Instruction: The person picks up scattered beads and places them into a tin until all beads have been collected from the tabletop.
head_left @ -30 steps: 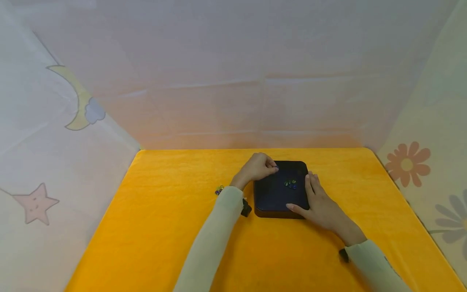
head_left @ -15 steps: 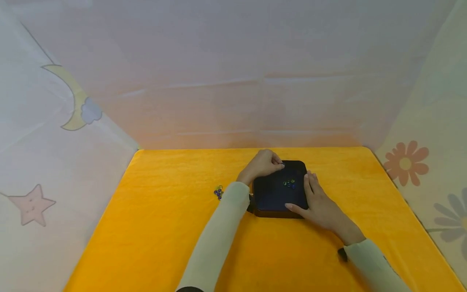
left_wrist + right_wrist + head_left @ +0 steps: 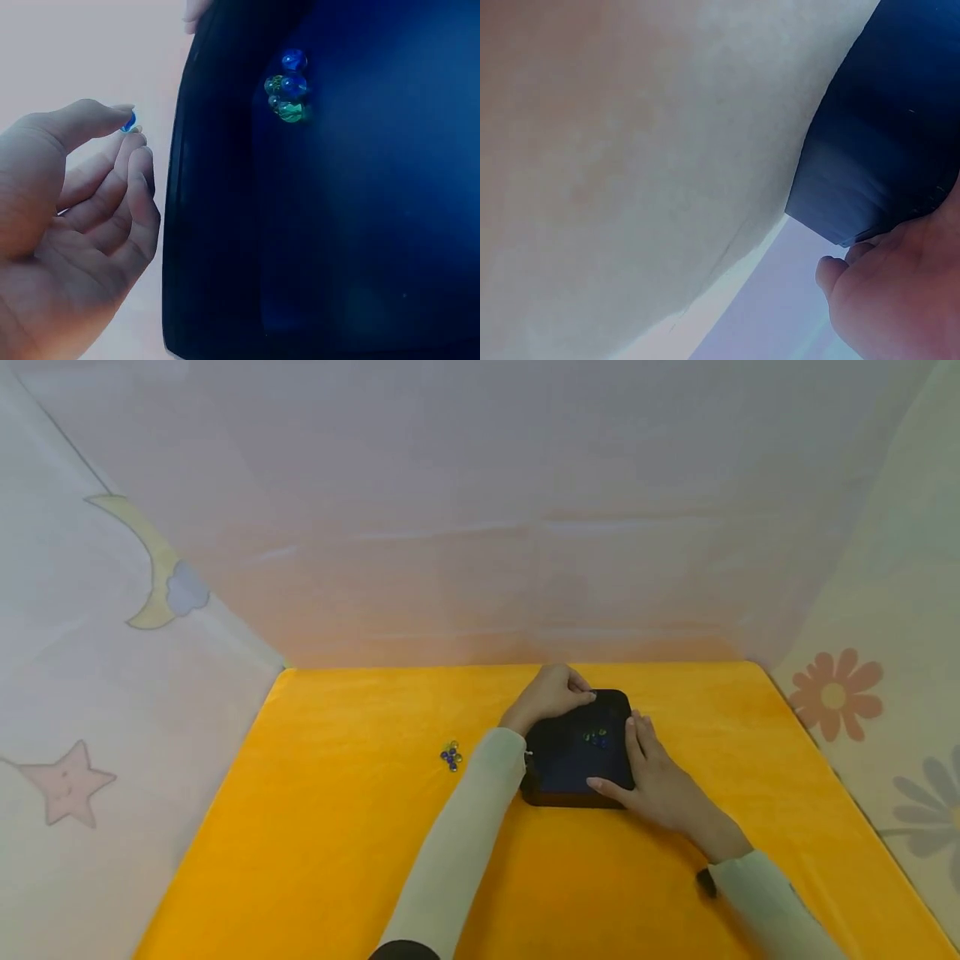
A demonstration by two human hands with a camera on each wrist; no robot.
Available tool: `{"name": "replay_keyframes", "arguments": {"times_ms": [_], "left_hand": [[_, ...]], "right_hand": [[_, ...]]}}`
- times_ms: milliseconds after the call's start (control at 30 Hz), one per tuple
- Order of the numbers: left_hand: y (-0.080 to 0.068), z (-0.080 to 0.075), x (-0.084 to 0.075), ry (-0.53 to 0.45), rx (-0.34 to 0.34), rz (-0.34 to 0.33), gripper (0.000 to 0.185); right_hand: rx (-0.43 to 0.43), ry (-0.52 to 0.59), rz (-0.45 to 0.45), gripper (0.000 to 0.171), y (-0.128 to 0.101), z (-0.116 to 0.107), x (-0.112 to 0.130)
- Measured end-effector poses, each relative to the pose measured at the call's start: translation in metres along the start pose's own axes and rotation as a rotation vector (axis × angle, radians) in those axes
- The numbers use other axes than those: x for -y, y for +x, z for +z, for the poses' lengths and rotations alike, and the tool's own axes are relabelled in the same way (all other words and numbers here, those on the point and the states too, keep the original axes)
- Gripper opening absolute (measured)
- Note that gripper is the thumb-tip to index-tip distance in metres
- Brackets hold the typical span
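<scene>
The left hand (image 3: 552, 695) pinches a round blue glassy bead (image 3: 129, 121) between thumb and fingertips, while the right hand (image 3: 663, 783), fingers extended, rests against a black rounded-square tray (image 3: 573, 799), seemingly steadying it.

Marbles (image 3: 293, 84) glossy, glass-look; blk tray (image 3: 564, 772) smooth, low-sheen; yel. cloth (image 3: 337, 818) plush, matt.

A yellow cloth (image 3: 337, 827) lies before a creased back wall (image 3: 480, 510) shading from grey to peach; the left wall (image 3: 75, 677) shows a yellow crescent moon (image 3: 163, 556) with a bluish cloud (image 3: 187, 589), above a pink star (image 3: 67, 783), and the right wall (image 3: 862, 577) a reddish flower (image 3: 834, 696) above a grey flower (image 3: 918, 817)
</scene>
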State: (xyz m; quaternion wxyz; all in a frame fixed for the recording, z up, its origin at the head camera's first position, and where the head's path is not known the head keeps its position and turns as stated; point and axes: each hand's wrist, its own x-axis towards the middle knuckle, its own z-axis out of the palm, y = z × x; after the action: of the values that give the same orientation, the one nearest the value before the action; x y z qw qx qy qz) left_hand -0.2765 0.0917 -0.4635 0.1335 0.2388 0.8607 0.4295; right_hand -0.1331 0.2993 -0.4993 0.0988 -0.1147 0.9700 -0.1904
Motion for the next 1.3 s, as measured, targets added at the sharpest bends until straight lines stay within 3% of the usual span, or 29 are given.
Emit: {"name": "replay_keyframes", "arguments": {"times_ms": [400,633,867,1300], "left_hand": [[0.008,0.008,-0.001,0.023,0.022,-0.015,0.021],[0.002,0.006,0.001,0.028,0.060,-0.063,0.018],[0.000,0.005,0.003,0.030,0.059,-0.078,0.026],[-0.004,0.001,0.002,0.047,0.069,-0.049,0.020]], "right_hand": [[0.014,-0.008,0.000,0.123,-0.004,-0.007,0.001],[0.010,0.005,-0.006,0.125,0.000,0.000,0.002],[0.010,0.009,-0.003,0.124,-0.001,0.002,0.001],[0.010,0.007,-0.014,0.123,-0.002,0.001,0.004]]}}
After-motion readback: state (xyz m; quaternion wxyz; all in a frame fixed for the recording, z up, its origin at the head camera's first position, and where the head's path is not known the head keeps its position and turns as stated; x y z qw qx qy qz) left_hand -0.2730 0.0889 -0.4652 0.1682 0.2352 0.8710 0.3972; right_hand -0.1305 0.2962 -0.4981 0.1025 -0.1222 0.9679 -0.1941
